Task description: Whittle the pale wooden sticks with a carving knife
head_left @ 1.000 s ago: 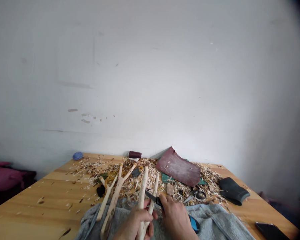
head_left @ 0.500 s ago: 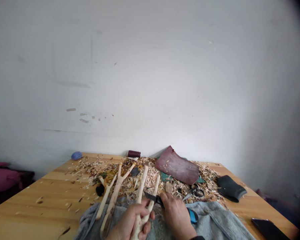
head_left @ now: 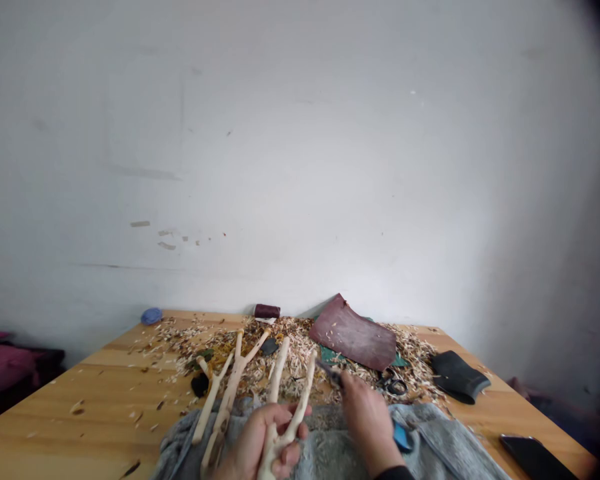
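My left hand (head_left: 260, 437) is closed round a peeled, forked stick (head_left: 300, 408), its two prongs pointing up and away from me. My right hand (head_left: 367, 417) grips a knife (head_left: 333, 373) with a dark blade and a blue-and-black handle; the blade is slightly blurred and points toward the tip of the right prong. I cannot tell whether it touches the wood. Left of my left hand, a larger forked stick (head_left: 235, 380) and a smaller forked stick (head_left: 209, 408) lean on the grey cloth (head_left: 330, 453) along the table's near edge.
Wood shavings (head_left: 300, 367) cover the table's middle. Among them lie a maroon leather piece (head_left: 355, 333) and scissors (head_left: 395, 385). A thread spool (head_left: 267, 311) and a blue ball (head_left: 151, 316) sit at the back. A black rubbery piece (head_left: 460, 377) and a phone (head_left: 535, 457) are at right.
My right hand has moved right and the knife blade has swung away from between the prongs to the upper right. The forked stick in my left hand has tilted, showing more of its fork.
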{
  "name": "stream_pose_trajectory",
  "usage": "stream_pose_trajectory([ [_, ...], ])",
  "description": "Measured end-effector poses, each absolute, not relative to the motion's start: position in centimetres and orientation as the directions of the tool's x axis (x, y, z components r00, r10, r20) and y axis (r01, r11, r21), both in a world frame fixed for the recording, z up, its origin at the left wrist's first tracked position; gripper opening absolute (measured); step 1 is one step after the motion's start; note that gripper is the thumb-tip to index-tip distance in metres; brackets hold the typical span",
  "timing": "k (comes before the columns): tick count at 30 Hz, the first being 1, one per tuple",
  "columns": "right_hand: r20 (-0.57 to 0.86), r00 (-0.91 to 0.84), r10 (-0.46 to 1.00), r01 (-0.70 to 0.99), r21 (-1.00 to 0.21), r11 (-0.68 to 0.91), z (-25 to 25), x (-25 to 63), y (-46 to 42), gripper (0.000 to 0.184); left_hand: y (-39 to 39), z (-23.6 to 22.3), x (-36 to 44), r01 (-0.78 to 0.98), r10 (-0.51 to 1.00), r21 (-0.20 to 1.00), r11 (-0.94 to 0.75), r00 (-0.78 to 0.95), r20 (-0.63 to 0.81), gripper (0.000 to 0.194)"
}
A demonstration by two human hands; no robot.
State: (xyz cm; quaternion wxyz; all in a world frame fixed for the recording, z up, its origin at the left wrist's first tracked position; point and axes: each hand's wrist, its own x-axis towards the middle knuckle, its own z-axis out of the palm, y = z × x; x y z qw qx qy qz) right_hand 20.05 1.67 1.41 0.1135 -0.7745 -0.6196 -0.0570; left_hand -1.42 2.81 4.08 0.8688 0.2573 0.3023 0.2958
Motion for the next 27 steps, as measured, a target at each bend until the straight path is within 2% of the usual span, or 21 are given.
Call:
stream_pose_trajectory([
  [2,0.221,0.348,0.911,0.936,-0.145,-0.322,1.4,21.4,1.8,0.03,2.7,4.2,-1.7,-0.405,0.69,0.62,0.672,0.645,-0.328,0.027],
  [3,0.249,0.343,0.906,0.938,-0.145,-0.315,1.4,21.7,1.8,0.027,2.7,4.2,-1.8,-0.42,0.703,0.624,0.659,0.639,-0.312,0.026],
  [8,0.343,0.118,0.932,0.985,-0.156,-0.068,1.5,18.9,1.3,0.024,2.3,3.7,-1.3,-0.389,0.726,0.69,0.61,0.622,-0.292,0.022],
  [11,0.331,0.036,0.943,0.988,-0.151,0.016,1.7,17.2,0.7,0.024,2.2,3.5,-1.1,-0.404,0.75,0.703,0.585,0.6,-0.279,0.025],
  [27,0.304,0.027,0.952,0.989,-0.145,0.018,1.9,16.6,0.1,0.023,2.1,2.8,-1.0,-0.398,0.74,0.722,0.566,0.631,-0.232,0.024],
])
